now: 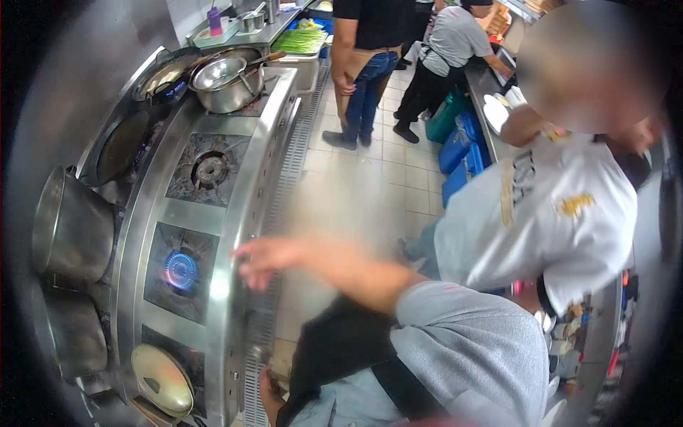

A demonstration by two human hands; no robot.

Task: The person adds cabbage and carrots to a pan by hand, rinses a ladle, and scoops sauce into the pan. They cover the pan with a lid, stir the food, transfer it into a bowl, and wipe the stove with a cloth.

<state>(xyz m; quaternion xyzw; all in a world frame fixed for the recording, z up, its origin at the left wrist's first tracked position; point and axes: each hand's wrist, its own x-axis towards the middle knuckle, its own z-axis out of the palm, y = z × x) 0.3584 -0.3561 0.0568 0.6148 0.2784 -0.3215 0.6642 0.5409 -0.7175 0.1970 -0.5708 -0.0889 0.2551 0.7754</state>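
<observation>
— What is seen of the right hand?

— It is stretched out, blurred, over the front edge of the steel cooking range, just beside the lit burner. The fingers are spread and nothing is held in them. Whether the range's edge is touched cannot be told.

— And the left hand?

— Only a small part is shown low against the front edge of the range, near its close corner. Whether it is open or closed cannot be told; it is mostly hidden by the dark apron.

— What is carried on the range?

— A blue flame is shown in the lit burner. An unlit burner is set further along the top, and beyond it a steel pot is stood towards the far end, with a wok just beside it at the back edge. A round lid is laid at the near corner. Two large pots are hung or set along the back edge.

— Are other people present?

— A co-worker in a white shirt is stood close on the right. Two more people are seen well apart, down the tiled aisle.
</observation>
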